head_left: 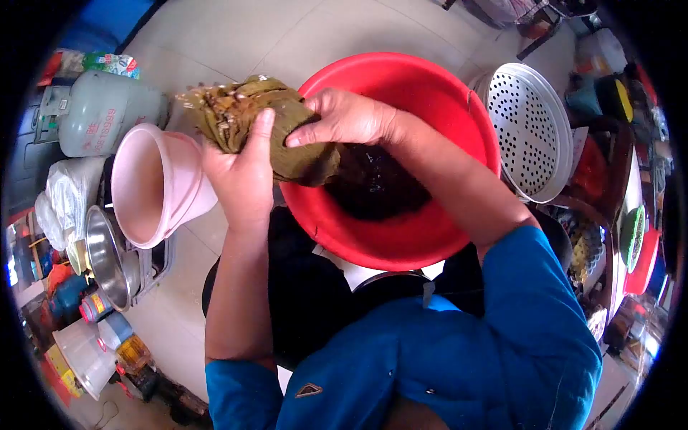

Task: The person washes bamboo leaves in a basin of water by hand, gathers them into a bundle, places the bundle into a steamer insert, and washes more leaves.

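Note:
A thick bundle of wet, olive-green leaves [297, 161] is held between both hands over the left rim of a large red basin [459, 107]. My left hand [244, 168] grips the bundle from below and the left, its thumb pointing up along the leaves. My right hand [344, 122] pinches the bundle's upper right side, with the thumb on top. The bundle's left end looks frayed and brownish. Dark liquid or material [380, 186] lies in the basin, too dark to make out.
Left of the basin are a pink bucket [172, 179], a grey-green gas cylinder [107, 115] and a steel bowl [104, 251]. A perforated metal steamer tray [527, 129] leans at the right. A green and a red basket [641, 269] are at the far right.

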Motion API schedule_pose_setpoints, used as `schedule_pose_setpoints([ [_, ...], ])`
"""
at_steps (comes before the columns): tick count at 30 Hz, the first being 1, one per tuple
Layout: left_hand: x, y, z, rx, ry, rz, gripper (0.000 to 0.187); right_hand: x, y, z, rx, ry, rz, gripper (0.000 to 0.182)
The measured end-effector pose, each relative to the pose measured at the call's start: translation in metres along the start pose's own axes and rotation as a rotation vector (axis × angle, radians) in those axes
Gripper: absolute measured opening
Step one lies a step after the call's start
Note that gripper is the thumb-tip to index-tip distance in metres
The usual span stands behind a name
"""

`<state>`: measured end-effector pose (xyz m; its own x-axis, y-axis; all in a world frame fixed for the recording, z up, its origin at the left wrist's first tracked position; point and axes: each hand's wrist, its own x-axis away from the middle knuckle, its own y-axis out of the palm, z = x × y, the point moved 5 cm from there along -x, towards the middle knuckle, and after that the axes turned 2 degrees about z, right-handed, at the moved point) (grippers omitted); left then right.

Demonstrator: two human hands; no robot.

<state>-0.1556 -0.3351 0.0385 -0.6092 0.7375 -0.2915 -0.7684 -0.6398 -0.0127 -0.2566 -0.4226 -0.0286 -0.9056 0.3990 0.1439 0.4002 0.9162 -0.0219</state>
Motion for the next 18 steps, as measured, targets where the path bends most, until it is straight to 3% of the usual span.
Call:
schedule_pose_setpoints([
  [3, 0.001, -0.002, -0.005, 0.124, -0.026, 0.036, 0.023, 0.009, 0.008, 0.034, -0.074, 0.057, 0.063, 0.032],
  [6, -0.005, -0.018, -0.002, 0.121, -0.081, 0.104, 0.026, 0.022, 0.011, 0.142, 0.436, 0.204, -0.105, 0.022],
  [8, -0.006, -0.028, 0.002, 0.125, -0.129, 0.128, 0.027, 0.052, 0.009, 0.204, 0.177, 0.225, -0.34, 0.024],
  [9, -0.004, -0.029, 0.011, 0.168, -0.151, 0.138, 0.027, 0.058, 0.0, 0.211, 0.173, 0.23, -0.337, 0.024],
  [11, -0.002, -0.032, 0.022, 0.212, -0.16, 0.081, 0.027, 0.066, -0.028, 0.241, 0.773, 0.63, -0.334, 0.027],
  [13, 0.001, -0.033, 0.022, 0.179, -0.188, 0.084, 0.027, 0.046, -0.065, 0.234, 0.742, 0.491, 0.119, 0.032],
  [15, 0.002, -0.029, 0.017, 0.143, -0.208, 0.094, 0.027, 0.029, -0.086, 0.219, 0.809, 0.041, 0.701, 0.032],
  [18, 0.003, -0.022, 0.009, 0.026, -0.171, 0.009, 0.027, -0.005, -0.078, 0.234, 0.551, -0.067, 0.687, 0.034],
])
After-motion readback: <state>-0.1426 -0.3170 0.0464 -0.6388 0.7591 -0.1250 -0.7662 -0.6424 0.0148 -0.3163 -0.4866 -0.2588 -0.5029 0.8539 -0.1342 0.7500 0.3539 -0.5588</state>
